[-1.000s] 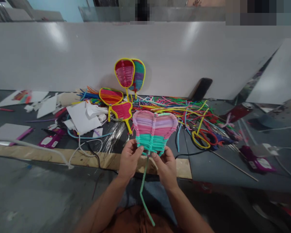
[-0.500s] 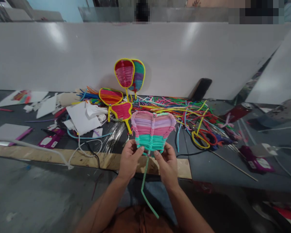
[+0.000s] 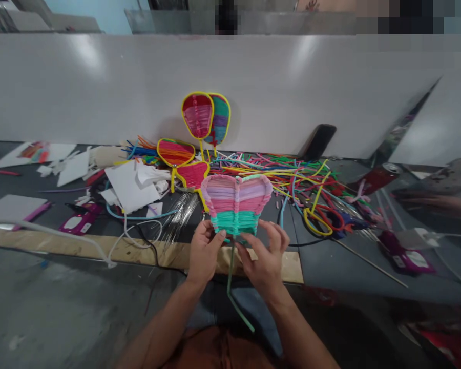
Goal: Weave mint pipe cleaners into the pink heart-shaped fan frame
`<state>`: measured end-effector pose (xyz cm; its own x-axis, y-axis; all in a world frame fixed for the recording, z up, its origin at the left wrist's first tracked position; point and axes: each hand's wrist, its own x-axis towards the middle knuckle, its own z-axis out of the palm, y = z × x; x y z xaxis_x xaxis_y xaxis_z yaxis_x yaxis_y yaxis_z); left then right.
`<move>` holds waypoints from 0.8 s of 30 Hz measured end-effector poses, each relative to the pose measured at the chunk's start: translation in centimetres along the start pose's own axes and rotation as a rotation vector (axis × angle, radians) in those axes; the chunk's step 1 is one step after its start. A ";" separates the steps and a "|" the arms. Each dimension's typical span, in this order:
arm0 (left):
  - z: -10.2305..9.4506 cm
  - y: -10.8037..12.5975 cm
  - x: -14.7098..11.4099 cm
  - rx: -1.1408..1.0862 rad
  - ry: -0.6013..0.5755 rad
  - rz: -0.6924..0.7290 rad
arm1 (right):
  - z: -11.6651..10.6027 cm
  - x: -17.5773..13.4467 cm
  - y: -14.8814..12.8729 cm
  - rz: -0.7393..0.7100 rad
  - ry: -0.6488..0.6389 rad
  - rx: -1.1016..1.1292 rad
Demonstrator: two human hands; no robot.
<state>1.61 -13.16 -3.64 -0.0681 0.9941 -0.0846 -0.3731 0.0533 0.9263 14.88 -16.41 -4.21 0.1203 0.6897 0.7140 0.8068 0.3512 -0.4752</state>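
A hand fan made of pipe cleaners (image 3: 236,205) is held upright in front of me. Pink, lavender and teal bands cross it, and a ridge runs down its middle. My left hand (image 3: 207,251) pinches its lower left edge between thumb and fingers. Below the fan hangs a bent green stem (image 3: 232,294). My right hand (image 3: 265,251) has its thumb and index finger at the fan's base by the stem; its other fingers are lifted off the right edge. The exact contact of the right fingertips is partly hidden.
Several yellow-rimmed fans (image 3: 197,115) lean or lie behind. Loose pipe cleaners (image 3: 253,166) cover the table's back, with yellow-handled scissors (image 3: 317,220) to the right. Also there: a phone (image 3: 319,142), a can (image 3: 384,174), white papers (image 3: 132,187) and another person's blurred arm (image 3: 438,202).
My right hand's fingers have come off the fan's right edge and moved toward the stem's base. The fan has shifted slightly left. Another person's arm reaches in at the right.
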 end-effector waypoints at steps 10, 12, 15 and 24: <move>0.0 -0.4 -0.5 -0.018 -0.076 0.021 | 0.6 0.2 0.0 0.011 -0.062 -0.085; 0.0 -0.3 -0.5 -0.019 -0.093 0.020 | 0.4 0.2 -0.1 0.004 -0.077 -0.065; 0.0 -0.3 -0.6 -0.029 -0.111 0.004 | 0.1 0.3 -0.2 -0.009 -0.113 -0.050; -0.1 -0.4 -0.8 -0.023 -0.113 -0.083 | -0.4 2.0 -0.3 -0.113 -0.183 -0.116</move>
<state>1.68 -13.96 -4.00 0.0681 0.9907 -0.1176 -0.3946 0.1350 0.9089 15.11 -15.38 -2.46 -0.0723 0.7569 0.6495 0.8714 0.3647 -0.3281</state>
